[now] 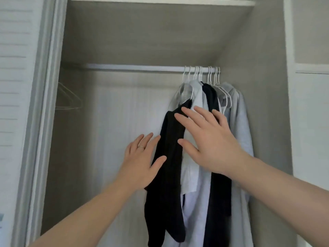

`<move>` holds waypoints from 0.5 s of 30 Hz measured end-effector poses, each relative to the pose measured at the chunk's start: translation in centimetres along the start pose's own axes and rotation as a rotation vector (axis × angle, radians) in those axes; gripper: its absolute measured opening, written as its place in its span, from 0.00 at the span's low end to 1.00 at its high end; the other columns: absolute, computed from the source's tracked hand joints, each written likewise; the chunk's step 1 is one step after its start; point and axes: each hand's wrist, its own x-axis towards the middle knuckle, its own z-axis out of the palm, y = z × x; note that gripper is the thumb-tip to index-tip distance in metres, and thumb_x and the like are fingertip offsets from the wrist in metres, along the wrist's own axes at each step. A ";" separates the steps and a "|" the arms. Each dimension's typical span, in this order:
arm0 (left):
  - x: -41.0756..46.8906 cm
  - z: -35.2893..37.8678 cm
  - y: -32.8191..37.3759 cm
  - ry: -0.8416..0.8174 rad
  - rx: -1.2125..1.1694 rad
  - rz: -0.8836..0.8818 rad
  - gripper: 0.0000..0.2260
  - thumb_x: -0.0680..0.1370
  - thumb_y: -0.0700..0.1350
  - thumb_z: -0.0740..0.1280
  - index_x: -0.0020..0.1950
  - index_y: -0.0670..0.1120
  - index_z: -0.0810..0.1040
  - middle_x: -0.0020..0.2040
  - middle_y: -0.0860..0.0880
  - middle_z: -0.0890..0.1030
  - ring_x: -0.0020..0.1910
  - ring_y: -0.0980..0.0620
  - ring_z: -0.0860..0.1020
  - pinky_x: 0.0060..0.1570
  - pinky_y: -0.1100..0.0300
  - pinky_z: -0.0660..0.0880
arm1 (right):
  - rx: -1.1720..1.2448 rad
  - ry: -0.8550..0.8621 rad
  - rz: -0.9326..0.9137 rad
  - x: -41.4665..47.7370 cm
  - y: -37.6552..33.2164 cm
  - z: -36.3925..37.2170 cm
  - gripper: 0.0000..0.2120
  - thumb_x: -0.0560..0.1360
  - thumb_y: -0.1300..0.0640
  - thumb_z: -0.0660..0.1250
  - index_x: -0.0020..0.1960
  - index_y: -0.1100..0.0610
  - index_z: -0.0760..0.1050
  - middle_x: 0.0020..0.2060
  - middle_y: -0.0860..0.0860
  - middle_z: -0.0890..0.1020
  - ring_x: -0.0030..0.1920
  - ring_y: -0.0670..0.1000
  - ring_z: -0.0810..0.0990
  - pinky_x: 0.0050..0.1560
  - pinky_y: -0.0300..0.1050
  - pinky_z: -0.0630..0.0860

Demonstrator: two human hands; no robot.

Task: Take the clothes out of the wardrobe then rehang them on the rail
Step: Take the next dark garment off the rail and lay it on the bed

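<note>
left hand [140, 163] and right hand [210, 145], spread, empty, flank black garment [169, 139]; clothes [238, 122] crowd right end of rail [135, 68]

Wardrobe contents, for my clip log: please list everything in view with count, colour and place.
rail: one, white, across the wardrobe
hangers: many, white, bunched at the rail's right end
spare hangers: count unclear, pale, left wall
black garment: one, black, front of bunch
pale shirts: at least two, white-blue, behind it
navy garment: one, dark, mid-bunch
grey garment: one, grey, far right
left hand: fingers straight, at black garment's left edge
right hand: fingers spread, over the clothes
</note>
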 end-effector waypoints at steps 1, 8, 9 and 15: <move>1.9 0.4 -0.4 -0.006 -0.031 -0.005 0.32 0.78 0.69 0.45 0.80 0.58 0.50 0.81 0.55 0.51 0.79 0.52 0.45 0.77 0.53 0.45 | -0.036 0.015 0.015 1.4 0.7 0.2 0.28 0.76 0.40 0.53 0.74 0.49 0.65 0.73 0.48 0.68 0.74 0.55 0.63 0.71 0.63 0.59; 13.6 2.6 -2.5 -0.041 -0.235 -0.001 0.30 0.81 0.63 0.54 0.81 0.57 0.51 0.81 0.54 0.53 0.79 0.51 0.50 0.77 0.49 0.51 | -0.248 -0.057 0.130 11.7 4.8 1.5 0.24 0.79 0.42 0.56 0.72 0.49 0.67 0.70 0.45 0.71 0.70 0.53 0.67 0.68 0.56 0.58; 15.0 3.1 -2.8 -0.050 -0.284 -0.005 0.30 0.81 0.63 0.55 0.81 0.57 0.52 0.81 0.54 0.54 0.79 0.51 0.51 0.77 0.49 0.53 | -0.283 -0.077 0.150 13.0 5.2 1.7 0.23 0.79 0.43 0.56 0.72 0.49 0.66 0.68 0.46 0.72 0.68 0.53 0.68 0.66 0.55 0.59; 21.3 5.8 -3.3 -0.111 -0.511 -0.054 0.32 0.80 0.66 0.55 0.80 0.54 0.54 0.80 0.52 0.56 0.79 0.46 0.53 0.76 0.47 0.56 | -0.487 -0.171 0.268 19.7 6.4 3.7 0.17 0.79 0.46 0.56 0.63 0.53 0.72 0.59 0.52 0.76 0.60 0.58 0.72 0.56 0.53 0.65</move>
